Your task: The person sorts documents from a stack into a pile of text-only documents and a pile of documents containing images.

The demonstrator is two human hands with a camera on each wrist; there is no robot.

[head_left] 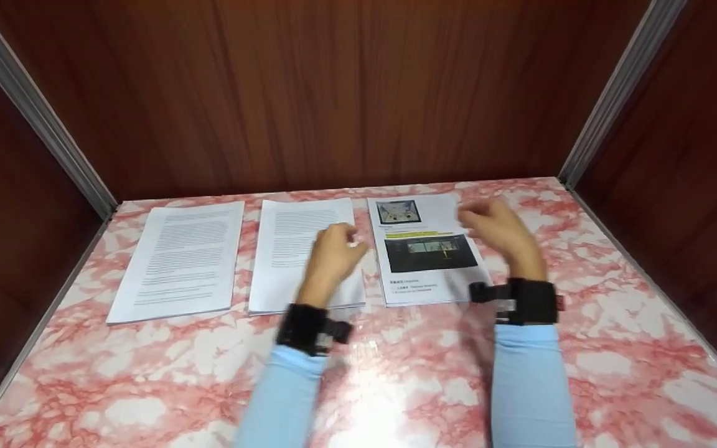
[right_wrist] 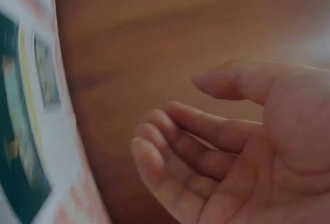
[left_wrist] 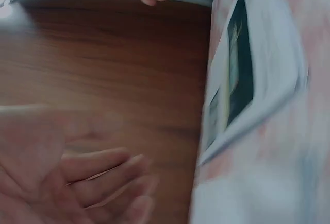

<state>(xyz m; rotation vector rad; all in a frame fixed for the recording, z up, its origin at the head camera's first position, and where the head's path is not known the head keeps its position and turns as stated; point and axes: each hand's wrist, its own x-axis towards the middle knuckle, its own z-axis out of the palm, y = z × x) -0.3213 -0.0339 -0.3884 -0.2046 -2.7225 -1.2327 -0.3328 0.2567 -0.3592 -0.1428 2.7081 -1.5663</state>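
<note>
Three stacks of printed paper lie side by side on the table. My left hand [head_left: 332, 258] hovers over the middle paper stack [head_left: 296, 218], its fingers loosely bent and holding nothing. Above the right edge of the right paper stack [head_left: 421, 286] is my right hand [head_left: 500, 230], also empty, with relaxed fingers and the thumb apart from them in the right wrist view. That right stack has a colour picture, a yellow highlighted line and a larger dark picture on its top sheet. The left paper stack [head_left: 178, 261] bears only text and stands away from both hands.
The table [head_left: 147, 379] has a red and white marbled top. A dark wood panel [head_left: 333, 93] rises along its back edge, with more panels and grey metal posts [head_left: 620, 93] at both sides.
</note>
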